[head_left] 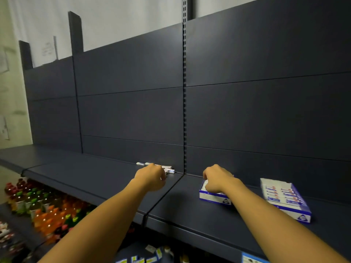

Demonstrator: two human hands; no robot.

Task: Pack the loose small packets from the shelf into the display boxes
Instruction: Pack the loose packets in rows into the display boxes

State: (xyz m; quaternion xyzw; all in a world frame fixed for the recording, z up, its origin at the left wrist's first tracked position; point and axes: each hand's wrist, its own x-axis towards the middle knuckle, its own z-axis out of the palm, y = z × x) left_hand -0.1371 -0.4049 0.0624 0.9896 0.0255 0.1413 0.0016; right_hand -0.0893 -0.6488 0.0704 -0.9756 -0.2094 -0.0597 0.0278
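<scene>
A: The loose small white packets lie in a short row on the dark blue-grey metal shelf, at the back, close against the back panel and just left of the slotted upright post.

B: And the hands?

A: The left hand is on the near end of that row. Its fingers are curled downward over the packets, but I cannot tell if they really grip one. The right hand is over the open white and blue cardboard display box, with the fingers bent down into it. What they hold is hidden.

B: Is there another box?

A: Yes, a second white and blue display box stands to the right, near the first one but apart from it, and packets fill it in neat rows.

B: Below the shelf?

A: Bottles with orange, red and green drinks stand on the lower level, at the left.
</scene>
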